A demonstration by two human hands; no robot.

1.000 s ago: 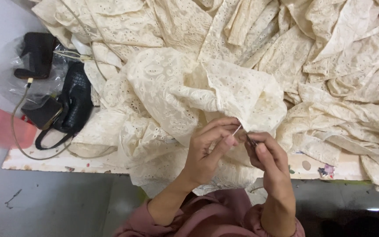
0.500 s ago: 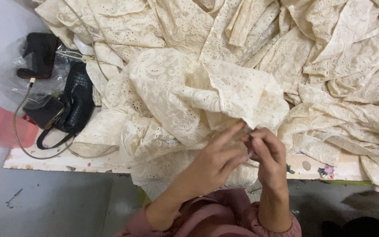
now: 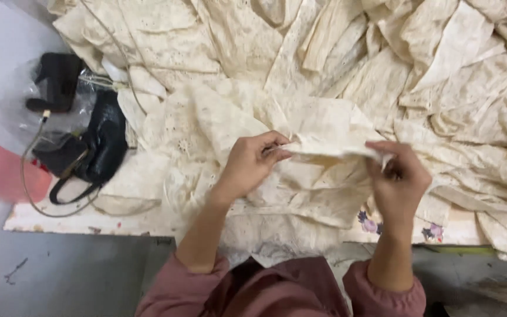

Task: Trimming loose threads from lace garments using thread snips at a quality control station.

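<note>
A cream lace cloth piece is stretched flat between my two hands above the table's near edge. My left hand pinches its left end between thumb and fingers. My right hand grips its right end, fingers curled over the cloth. Under and behind the held piece lies a big heap of the same cream lace fabric, covering most of the table. My dusty-pink sleeves show at the bottom.
A black handbag and a black item in clear plastic sit at the table's left, with a thin cord looping beside them. The white table edge runs along the front; grey floor lies below.
My hands were close together, working at one spot of the cloth. They have since moved apart, pulling the lace piece out wide between them.
</note>
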